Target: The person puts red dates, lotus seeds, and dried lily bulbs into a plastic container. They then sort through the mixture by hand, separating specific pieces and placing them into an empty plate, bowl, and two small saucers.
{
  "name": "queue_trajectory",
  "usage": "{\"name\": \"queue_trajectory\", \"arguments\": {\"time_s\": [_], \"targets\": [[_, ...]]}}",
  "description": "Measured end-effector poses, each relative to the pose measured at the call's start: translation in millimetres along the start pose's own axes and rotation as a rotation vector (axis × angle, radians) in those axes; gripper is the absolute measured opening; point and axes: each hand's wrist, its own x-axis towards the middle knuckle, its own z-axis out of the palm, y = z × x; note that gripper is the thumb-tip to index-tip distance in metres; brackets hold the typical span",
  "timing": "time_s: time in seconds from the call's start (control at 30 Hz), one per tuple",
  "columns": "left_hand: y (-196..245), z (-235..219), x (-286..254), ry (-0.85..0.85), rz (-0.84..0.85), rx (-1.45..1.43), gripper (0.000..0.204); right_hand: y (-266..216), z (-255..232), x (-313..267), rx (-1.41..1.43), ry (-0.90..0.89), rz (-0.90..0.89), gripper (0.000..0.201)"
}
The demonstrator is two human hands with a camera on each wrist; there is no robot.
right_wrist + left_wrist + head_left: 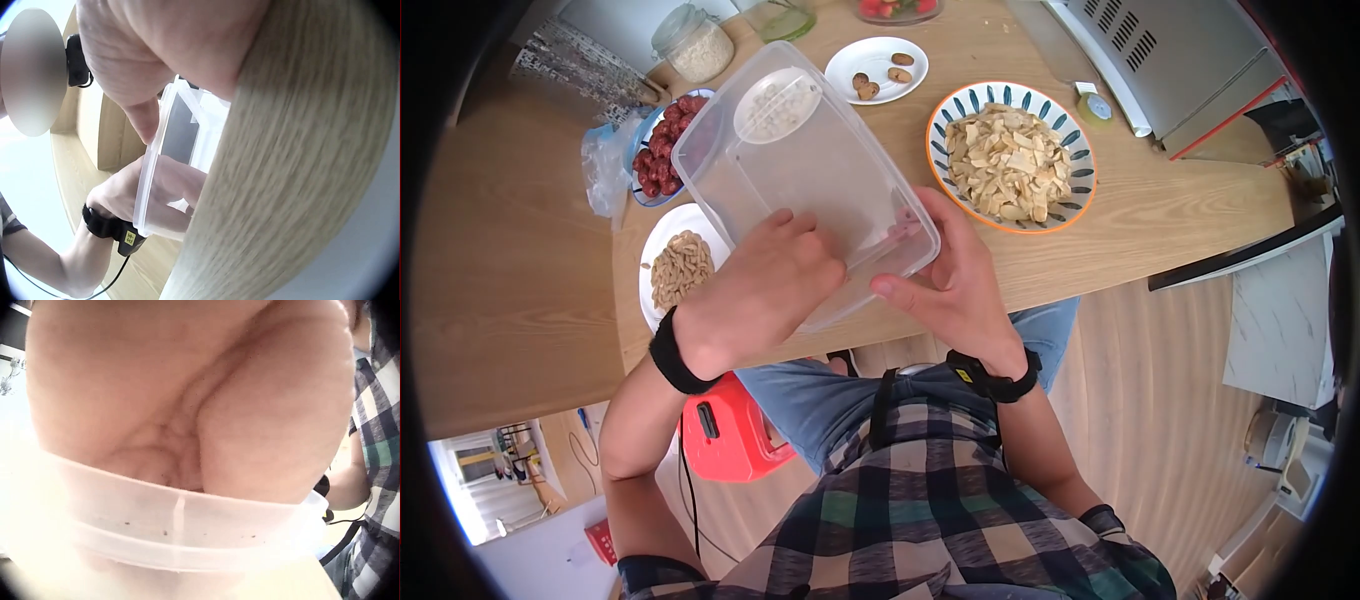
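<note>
A clear plastic box (820,190) stands tilted at the table's front edge, its opening facing me. Inside it is my left hand (775,275), fingers bent; the left wrist view shows the palm folded behind the box wall (187,531), with small dark specks on that wall. I cannot tell whether those fingers hold anything, as their tips are hidden. My right hand (955,280) grips the box's right end, thumb at the near rim and fingers round the outside. From the right wrist, the box (181,144) shows under my right thumb (147,122).
Around the box are a bowl of pale dried slices (1010,165), a plate of brown pieces (681,270), a bowl of dark red dates (665,145) and a small plate (840,72) with several brown pieces. A glass jar (695,45) stands behind. A grey appliance (1170,60) is at back right.
</note>
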Motion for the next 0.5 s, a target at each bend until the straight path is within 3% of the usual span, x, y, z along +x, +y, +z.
{"name": "queue_trajectory", "arguments": {"time_s": [0.1,0.2,0.27,0.3,0.37,0.43,0.5], "targets": [[0,-9,10,-0.095,-0.077,0.091,0.012,-1,-1,1,-0.004,-0.013,0.01,0.085],[-1,-26,14,-0.129,-0.199,-0.017,0.011,-4,-1,1,0.016,-0.025,0.024,0.084],[-5,-36,7,0.065,-0.311,-0.205,0.014,-7,-1,1,-0.006,-0.026,0.04,0.082],[-6,-41,1,0.065,-0.313,-0.205,0.014,-8,0,1,-0.006,-0.027,0.04,0.082],[-5,-51,-19,0.285,-0.402,-0.37,0.018,-10,1,1,0.019,-0.02,0.065,0.081],[-6,-58,-48,0.324,-0.442,-0.324,0.022,-13,1,1,0.029,-0.025,0.069,0.081],[-16,-51,-81,0.418,-0.659,-0.391,0.019,-12,1,0,0.039,-0.03,0.075,0.081]]}}
